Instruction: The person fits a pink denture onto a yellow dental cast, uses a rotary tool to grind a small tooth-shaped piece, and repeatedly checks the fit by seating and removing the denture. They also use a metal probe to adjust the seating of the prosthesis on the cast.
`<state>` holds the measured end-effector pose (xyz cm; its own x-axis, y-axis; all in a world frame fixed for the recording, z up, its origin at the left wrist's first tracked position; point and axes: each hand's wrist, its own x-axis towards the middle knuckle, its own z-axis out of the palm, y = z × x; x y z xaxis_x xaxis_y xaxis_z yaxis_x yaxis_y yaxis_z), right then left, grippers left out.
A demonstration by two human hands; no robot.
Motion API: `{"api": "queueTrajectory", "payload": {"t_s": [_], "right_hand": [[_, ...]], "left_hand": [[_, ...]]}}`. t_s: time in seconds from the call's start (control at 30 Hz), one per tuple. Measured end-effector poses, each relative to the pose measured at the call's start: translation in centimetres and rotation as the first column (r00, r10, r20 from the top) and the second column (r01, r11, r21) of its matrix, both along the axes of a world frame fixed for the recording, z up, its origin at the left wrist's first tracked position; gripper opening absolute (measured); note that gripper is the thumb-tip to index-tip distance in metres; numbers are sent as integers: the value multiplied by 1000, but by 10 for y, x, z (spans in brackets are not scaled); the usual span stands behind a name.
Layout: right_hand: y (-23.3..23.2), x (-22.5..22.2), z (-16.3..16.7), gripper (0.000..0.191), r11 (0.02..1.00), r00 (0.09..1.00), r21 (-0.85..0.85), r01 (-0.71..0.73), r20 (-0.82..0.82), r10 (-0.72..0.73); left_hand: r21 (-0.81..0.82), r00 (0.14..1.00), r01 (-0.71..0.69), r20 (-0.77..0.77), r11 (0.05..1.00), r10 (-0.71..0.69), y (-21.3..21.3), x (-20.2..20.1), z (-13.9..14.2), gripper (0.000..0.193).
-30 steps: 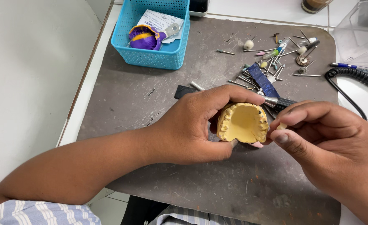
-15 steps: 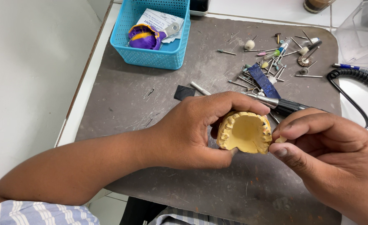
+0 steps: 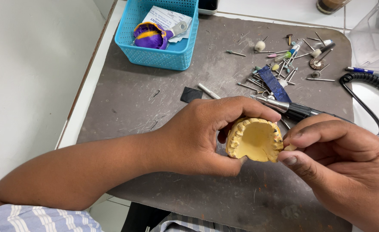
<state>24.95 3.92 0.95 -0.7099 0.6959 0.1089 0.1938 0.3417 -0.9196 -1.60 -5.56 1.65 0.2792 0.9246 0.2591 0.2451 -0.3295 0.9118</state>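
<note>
My left hand [image 3: 202, 135] grips a yellow plaster dental cast [image 3: 254, 139] with a row of teeth along its arch, held just above a grey work mat [image 3: 133, 103]. The thumb runs under the cast and the fingers curl over its top edge. My right hand [image 3: 344, 165] meets the cast's right side, thumb and forefinger pinched against the teeth there, with a small pale piece at the fingertips. Whether that piece is separate from the cast cannot be told.
A rotary handpiece [image 3: 290, 109] with a black cord [image 3: 363, 92] lies behind the cast. Several burs and polishing tips [image 3: 288, 64] are scattered at the back right. A blue basket [image 3: 159, 32] with a purple and yellow object stands at the back left. A blue pen [image 3: 369, 73] lies at the right.
Both hands and the cast have shifted slightly lower and to the right on the mat. My right fingertips have closed in on the cast's right edge.
</note>
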Motion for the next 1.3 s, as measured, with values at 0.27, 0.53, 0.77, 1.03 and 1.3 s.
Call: {"api": "queueTrajectory", "payload": {"t_s": [0.27,0.53,0.77,1.03,1.3], "right_hand": [[0,0,-4,18,1000,999,1,-8,-50,8],[0,1,-4,19,999,999,43,-14,-35,15],[1,-4,-4,18,997,998,83,-3,-66,8],[-4,-15,-1,17,999,987,46,15,-158,-8],[-7,-21,-2,18,994,975,111,-13,-217,37]], "left_hand": [[-5,999,-24,-33,1000,24,0,1,3,63],[-8,999,-15,-42,1000,15,0,1,3,64],[-29,997,-22,-77,999,19,2,2,4,64],[133,995,-27,-94,991,40,0,5,3,61],[265,973,-77,-191,961,131,-5,9,1,63]]}}
